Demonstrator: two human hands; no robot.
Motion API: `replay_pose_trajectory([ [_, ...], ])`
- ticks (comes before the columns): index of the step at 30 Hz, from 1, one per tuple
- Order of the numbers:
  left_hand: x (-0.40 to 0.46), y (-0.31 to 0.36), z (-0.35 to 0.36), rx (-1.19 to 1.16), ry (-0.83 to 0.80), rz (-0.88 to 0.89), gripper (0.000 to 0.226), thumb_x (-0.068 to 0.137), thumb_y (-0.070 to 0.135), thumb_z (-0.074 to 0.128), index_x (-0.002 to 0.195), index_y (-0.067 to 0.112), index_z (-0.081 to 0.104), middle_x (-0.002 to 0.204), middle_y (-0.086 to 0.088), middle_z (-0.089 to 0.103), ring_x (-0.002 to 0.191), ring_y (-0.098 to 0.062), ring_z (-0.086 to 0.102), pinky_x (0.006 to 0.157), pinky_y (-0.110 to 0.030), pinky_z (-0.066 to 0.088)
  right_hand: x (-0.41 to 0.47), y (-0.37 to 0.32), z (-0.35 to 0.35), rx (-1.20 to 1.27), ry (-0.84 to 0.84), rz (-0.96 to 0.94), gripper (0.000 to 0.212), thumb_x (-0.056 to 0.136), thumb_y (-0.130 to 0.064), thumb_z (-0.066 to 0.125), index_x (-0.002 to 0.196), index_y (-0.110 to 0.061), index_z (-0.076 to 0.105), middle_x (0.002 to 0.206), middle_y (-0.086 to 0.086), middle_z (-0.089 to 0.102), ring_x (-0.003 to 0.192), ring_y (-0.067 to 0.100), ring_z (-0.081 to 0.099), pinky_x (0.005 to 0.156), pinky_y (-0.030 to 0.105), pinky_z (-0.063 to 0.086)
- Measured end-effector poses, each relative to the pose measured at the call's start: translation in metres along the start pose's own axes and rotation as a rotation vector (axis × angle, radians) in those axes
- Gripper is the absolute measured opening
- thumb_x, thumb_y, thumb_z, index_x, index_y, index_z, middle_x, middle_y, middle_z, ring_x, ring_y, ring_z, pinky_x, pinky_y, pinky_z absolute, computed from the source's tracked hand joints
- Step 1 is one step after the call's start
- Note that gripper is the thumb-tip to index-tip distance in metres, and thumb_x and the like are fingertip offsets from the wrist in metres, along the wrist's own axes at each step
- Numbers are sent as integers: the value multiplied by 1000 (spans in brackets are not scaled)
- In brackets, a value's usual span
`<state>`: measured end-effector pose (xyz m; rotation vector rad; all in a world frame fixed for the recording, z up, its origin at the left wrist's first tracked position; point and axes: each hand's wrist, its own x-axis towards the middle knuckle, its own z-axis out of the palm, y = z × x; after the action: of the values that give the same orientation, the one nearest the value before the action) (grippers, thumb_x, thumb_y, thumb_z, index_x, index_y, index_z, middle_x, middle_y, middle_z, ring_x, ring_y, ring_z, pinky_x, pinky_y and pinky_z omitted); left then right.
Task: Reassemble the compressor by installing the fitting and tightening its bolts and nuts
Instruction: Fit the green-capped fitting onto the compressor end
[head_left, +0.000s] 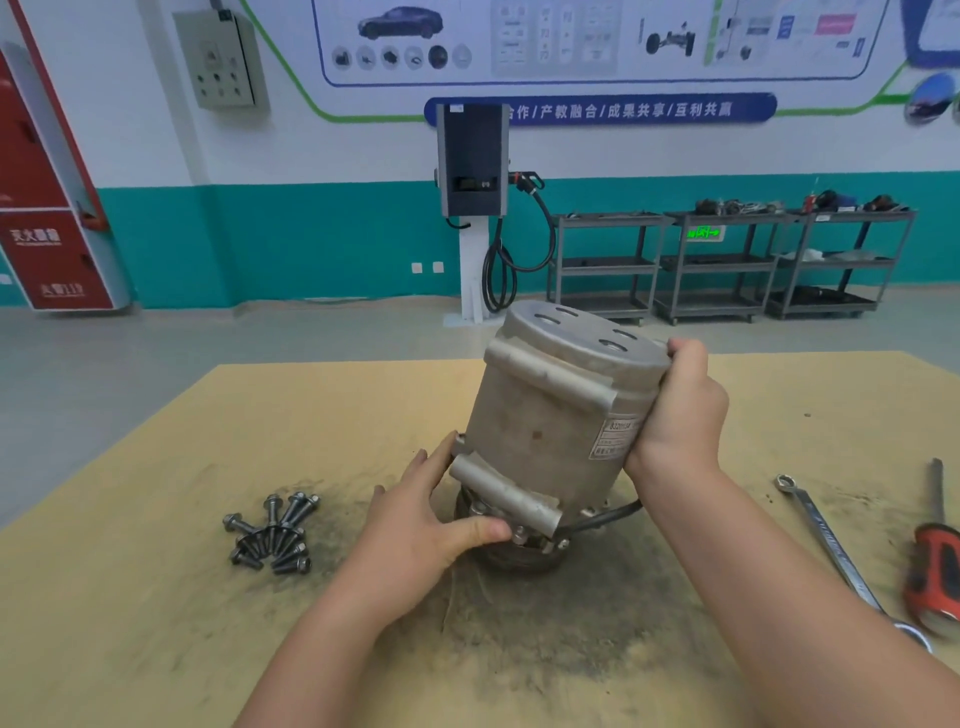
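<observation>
Teal-and-white workshop walls stand behind the smudged tan desk (156, 597). At its middle the grey compressor (550, 415) tilts, left hand (421, 525) curled around its lower bracket, right hand (675, 410) gripping its top rim. A wrench (826, 545) lies right, bolts (272, 535) left.

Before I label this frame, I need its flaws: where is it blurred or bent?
Head view: the screwdriver and wrench at the right edge smear; wall posters are soft; the wide lens bows the table edges; bolts and compressor stay sharp.
</observation>
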<state>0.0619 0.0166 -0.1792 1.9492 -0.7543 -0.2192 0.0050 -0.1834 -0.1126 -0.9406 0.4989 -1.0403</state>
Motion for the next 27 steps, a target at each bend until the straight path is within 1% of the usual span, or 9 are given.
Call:
replay_pose_trajectory([
  [2, 1, -2, 0, -17, 15, 33, 91, 54, 62, 77, 132, 70, 32, 144, 28, 44, 143, -4, 29, 115, -27, 30, -1, -1, 1, 3, 15, -12, 26, 86, -25, 49, 61, -21, 46, 59, -2, 49, 61, 16, 47, 46, 23, 34],
  [4, 1, 1, -1, -55, -3, 42, 78, 56, 52, 82, 115, 78, 38, 121, 45, 52, 121, 22, 41, 94, -3, 36, -2, -3, 3, 8, 32, -21, 24, 86, -23, 48, 63, -22, 43, 61, -1, 46, 62, 16, 44, 48, 25, 33],
  [8, -1, 9, 9, -93, -7, -18, 104, 43, 56, 92, 124, 40, 29, 126, 29, 49, 112, 23, 45, 87, -5, 40, -3, -12, 6, -20, 111, -37, 27, 84, -24, 46, 61, -24, 33, 58, -3, 37, 58, 16, 37, 54, 32, 28],
  [11, -11, 17, 28, 3, 150, -38, 89, 45, 57, 90, 97, 46, 19, 115, 24, 47, 111, -1, 52, 88, -22, 46, -6, -20, 8, -16, 158, -50, 35, 85, -24, 46, 53, -22, 30, 49, -8, 35, 52, 12, 34, 53, 31, 28],
  [14, -20, 27, 44, 17, 255, -39, 87, 43, 62, 86, 93, 44, 16, 122, 13, 50, 118, -21, 51, 98, -43, 44, -12, -25, 14, -38, 158, -54, 39, 87, -25, 45, 50, -23, 32, 43, -13, 35, 54, 14, 34, 55, 33, 28],
  [17, -20, 27, 48, 15, 285, -37, 99, 46, 60, 87, 112, 42, 14, 127, 15, 47, 125, -21, 48, 105, -43, 39, -14, -26, 17, -81, 148, -9, 35, 89, -26, 43, 58, -22, 27, 45, -11, 31, 55, 14, 30, 56, 33, 26],
  [21, -14, 25, 45, -93, 239, -86, 123, 39, 69, 80, 139, 34, 18, 137, 15, 47, 131, -21, 43, 108, -45, 38, -10, -37, 14, -135, 90, 207, 22, 91, -30, 46, 73, -18, 43, 77, 0, 48, 71, 16, 44, 63, 36, 39],
  [25, -12, 22, 42, -103, 272, -118, 90, 50, 68, 80, 120, 33, 33, 122, 16, 55, 120, -16, 51, 95, -37, 45, -6, -54, 14, -86, -38, 429, 9, 90, -25, 55, 90, -16, 53, 96, 6, 61, 83, 19, 58, 57, 32, 51],
  [27, -15, 23, 46, -32, 297, -140, 86, 51, 73, 74, 115, 32, 35, 117, 17, 54, 116, -15, 53, 86, -32, 46, -7, -59, 15, -107, -100, 436, 5, 93, -16, 54, 96, -13, 56, 102, 10, 61, 83, 22, 58, 46, 28, 51],
])
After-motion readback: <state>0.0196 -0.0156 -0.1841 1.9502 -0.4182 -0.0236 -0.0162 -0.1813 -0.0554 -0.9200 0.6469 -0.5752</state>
